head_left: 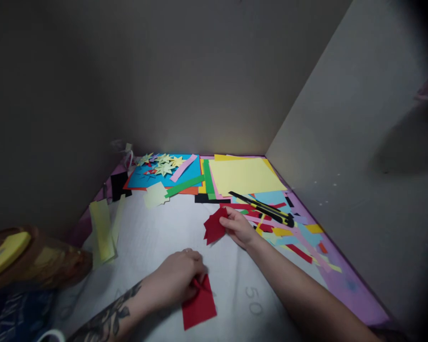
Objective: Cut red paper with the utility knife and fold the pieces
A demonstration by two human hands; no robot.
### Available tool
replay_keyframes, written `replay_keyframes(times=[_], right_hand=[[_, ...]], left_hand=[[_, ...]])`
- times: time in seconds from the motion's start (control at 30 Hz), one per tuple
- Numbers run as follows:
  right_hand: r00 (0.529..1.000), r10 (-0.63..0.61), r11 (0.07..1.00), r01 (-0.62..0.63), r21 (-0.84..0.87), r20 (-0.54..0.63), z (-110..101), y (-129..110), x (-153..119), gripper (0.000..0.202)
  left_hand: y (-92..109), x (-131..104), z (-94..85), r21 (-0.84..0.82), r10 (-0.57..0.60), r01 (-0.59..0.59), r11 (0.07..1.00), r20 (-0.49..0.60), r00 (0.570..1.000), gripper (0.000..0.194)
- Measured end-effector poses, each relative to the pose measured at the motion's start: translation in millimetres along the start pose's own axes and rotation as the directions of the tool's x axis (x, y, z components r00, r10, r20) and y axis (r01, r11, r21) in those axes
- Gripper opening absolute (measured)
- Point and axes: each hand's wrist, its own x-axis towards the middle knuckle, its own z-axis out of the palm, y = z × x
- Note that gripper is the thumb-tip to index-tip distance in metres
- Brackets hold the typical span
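Note:
My right hand (238, 229) pinches a small fanned stack of red paper squares (214, 226) above the white-covered table, thumb on top. Closer to me, my left hand (185, 275) has its fingers curled onto the upper edge of another red paper square (200, 308), which seems to lie on the surface. The paper bulges slightly under the fingertips, which are partly hidden. A black and yellow utility knife (276, 213) lies on paper scraps just beyond my right hand.
Pale yellow sheets (246, 175) lie at the back. Paper stars (165, 167) rest on a blue sheet (189, 178) at back left, near a pale paper stack (156, 194). Coloured offcuts (299, 251) cover the right side. A brownish container (50, 259) stands at left; walls enclose the table.

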Motion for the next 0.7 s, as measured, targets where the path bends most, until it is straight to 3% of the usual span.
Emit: replay_keyframes(times=[0.17,0.27,0.33,0.4,0.43,0.47,0.6,0.63,0.7], right_hand=[[0.999,0.003,1.0,-0.003,0.003,-0.042,-3.1,-1.1,-0.3,0.027],[0.997,-0.027,0.998,0.031,0.047,-0.076,-2.8,-5.8,-0.9,0.025],[0.994,-0.051,0.993,0.061,0.103,-0.097,2.6,-8.4,-1.7,0.025],[0.994,-0.042,0.987,0.057,0.147,-0.105,13.4,-7.2,-3.0,0.028],[0.994,-0.025,0.988,0.04,0.151,-0.102,20.3,-4.7,-3.7,0.031],[0.995,0.004,0.989,0.011,0.144,-0.101,27.6,-1.0,-4.5,0.035],[0.997,0.003,0.999,-0.007,-0.051,-0.071,48.9,15.8,-6.6,0.024],[0.998,0.001,0.995,-0.007,-0.101,-0.061,50.2,17.9,-6.4,0.022],[0.998,0.014,0.99,-0.023,-0.136,-0.067,47.4,18.3,-4.9,0.022]], left_hand=[[-2.1,-3.2,2.4,-0.17,0.035,-0.033,0.985,0.009,0.999,0.023],[-18.0,3.8,1.1,-0.419,-0.124,0.049,0.907,-0.155,0.98,0.016],[-31.4,12.6,1.3,-0.615,-0.366,0.077,0.785,-0.36,0.858,0.011],[-40.6,22.2,3.6,-0.743,-0.526,0.003,0.669,-0.471,0.708,0.017],[-42.3,26.4,5.5,-0.783,-0.547,-0.062,0.619,-0.486,0.681,0.021],[-41.9,30.0,7.5,-0.811,-0.545,-0.124,0.571,-0.488,0.682,0.023],[-31.0,33.9,9.1,-0.878,-0.477,-0.2,0.435,-0.413,0.775,0.027],[-29.4,31.8,6.3,-0.882,-0.476,-0.197,0.428,-0.405,0.781,0.029],[-29.4,24.3,-2.7,-0.863,-0.509,-0.178,0.473,-0.432,0.745,0.032]])
